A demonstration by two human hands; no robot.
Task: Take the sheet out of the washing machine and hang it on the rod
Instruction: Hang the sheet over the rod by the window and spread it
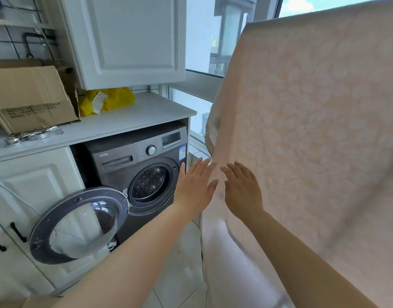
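A pale pink patterned sheet (pixel 313 112) hangs draped over a rod along the top right; the rod itself is hidden under the cloth. The sheet fills the right half of the view and reaches down past the frame's bottom. My left hand (pixel 194 187) is flat with fingers spread, at the sheet's left edge. My right hand (pixel 243 190) lies flat against the sheet's surface, fingers apart. Neither hand grips anything. The dark grey washing machine (pixel 128 161) stands at the left under a counter, with its round door (pixel 80 225) swung open and its drum (pixel 150 182) showing no laundry.
White counter (pixel 146 112) above the machine carries a cardboard box (pixel 28 96) and a yellow bag (pixel 111 98). A white wall cabinet (pixel 128 41) hangs above. White cupboard doors (pixel 35 185) are at the left. Windows (pixel 202 36) run behind the sheet. Pale floor tiles (pixel 180 274) lie below.
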